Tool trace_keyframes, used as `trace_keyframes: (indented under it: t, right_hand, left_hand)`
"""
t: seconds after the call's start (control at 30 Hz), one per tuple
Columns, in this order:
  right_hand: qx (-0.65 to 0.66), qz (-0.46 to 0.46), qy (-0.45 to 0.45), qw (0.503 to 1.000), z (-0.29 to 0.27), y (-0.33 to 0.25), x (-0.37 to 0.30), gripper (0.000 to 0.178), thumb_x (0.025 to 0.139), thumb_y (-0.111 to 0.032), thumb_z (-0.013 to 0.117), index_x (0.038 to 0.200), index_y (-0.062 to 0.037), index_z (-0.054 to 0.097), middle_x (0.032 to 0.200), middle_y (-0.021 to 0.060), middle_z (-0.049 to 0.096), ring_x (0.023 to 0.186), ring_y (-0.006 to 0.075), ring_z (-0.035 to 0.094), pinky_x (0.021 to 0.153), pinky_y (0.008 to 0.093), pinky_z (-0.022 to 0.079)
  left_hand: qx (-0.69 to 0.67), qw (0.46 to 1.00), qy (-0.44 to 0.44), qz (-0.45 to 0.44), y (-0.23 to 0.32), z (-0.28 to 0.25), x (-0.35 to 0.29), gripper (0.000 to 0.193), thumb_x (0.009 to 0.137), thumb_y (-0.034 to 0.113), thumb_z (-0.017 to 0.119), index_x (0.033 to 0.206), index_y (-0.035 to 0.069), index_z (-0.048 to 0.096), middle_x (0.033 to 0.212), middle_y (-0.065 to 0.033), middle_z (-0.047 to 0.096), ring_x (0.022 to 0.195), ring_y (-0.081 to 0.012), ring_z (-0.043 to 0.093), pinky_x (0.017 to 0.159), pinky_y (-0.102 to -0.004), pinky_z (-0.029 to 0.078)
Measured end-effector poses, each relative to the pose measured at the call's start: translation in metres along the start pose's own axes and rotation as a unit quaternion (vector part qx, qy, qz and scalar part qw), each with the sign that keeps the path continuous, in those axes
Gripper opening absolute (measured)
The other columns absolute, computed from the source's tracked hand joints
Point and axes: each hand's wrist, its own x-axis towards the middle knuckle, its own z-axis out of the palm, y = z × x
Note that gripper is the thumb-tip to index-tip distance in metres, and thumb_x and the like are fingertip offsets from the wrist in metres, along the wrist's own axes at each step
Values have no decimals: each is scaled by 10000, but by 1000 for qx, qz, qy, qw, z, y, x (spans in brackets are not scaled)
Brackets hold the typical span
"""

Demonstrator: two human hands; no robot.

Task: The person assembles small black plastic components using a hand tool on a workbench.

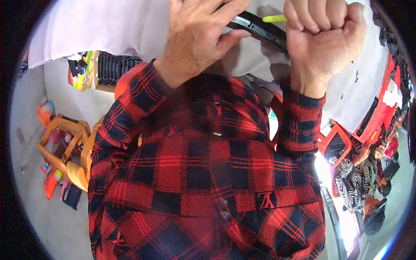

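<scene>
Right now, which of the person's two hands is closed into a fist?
The right hand, clenched around a yellow-green stick. The left hand lies open, fingers spread on the black strip.

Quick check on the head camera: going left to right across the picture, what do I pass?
Orange plastic chair → box of black parts → left hand on the black strip → right hand, fisted around a yellow-green tool → co-worker in a zigzag top.
</scene>
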Motion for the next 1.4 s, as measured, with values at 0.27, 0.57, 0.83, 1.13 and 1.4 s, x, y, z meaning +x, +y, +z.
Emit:
trace_keyframes:
  t: [0.27, 0.57, 0.83, 1.13, 1.4]
  right_hand:
    - [-12, -2, 61, 998, 6, 15, -11, 562, 1124, -449, 325, 638, -172, 276, 560, -39, 237, 478, 94, 153, 429, 273, 145]
    - [-31, -12, 35, 999, 7, 22, -12, 599, 1121, -525, 291, 632, -179, 280, 520, -51, 197, 439, 97, 79, 399, 276, 128]
    - [-45, 11, 34, 998, 10, 21, -6, 603, 1123, -523, 278, 621, -190, 293, 518, -54, 199, 440, 103, 80, 401, 280, 128]
    - [-45, 53, 56, 996, 10, 29, -10, 610, 1112, -523, 336, 613, -175, 302, 524, -46, 196, 458, 118, 127, 440, 298, 159]
    - [92, 125, -135, 979, -31, -6, 8, 548, 1071, -513, 336, 660, -158, 264, 620, -21, 233, 572, 136, 172, 533, 324, 181]
  left_hand:
    - [115, 956, -224, -147, 36, -35, 30, 440, 825, 275, 774, 1178, 38, 663, 996, -115, 591, 996, -339, 547, 909, -483, 412]
    - [116, 963, -217, -111, 32, -36, 29, 446, 787, 194, 783, 1183, 39, 650, 1005, -104, 590, 1000, -330, 555, 919, -493, 412]
    - [86, 960, -220, -153, 34, -35, 31, 496, 738, 164, 805, 1196, 56, 646, 1006, -89, 582, 998, -312, 559, 922, -492, 413]
    - [67, 985, -143, -63, 13, -18, 19, 518, 694, 114, 823, 1180, 58, 653, 1010, -71, 587, 994, -302, 561, 923, -476, 425]
    - [73, 995, -3, 66, 3, -8, 4, 546, 689, 90, 815, 1211, 74, 656, 1012, -69, 596, 977, -292, 559, 905, -467, 435]
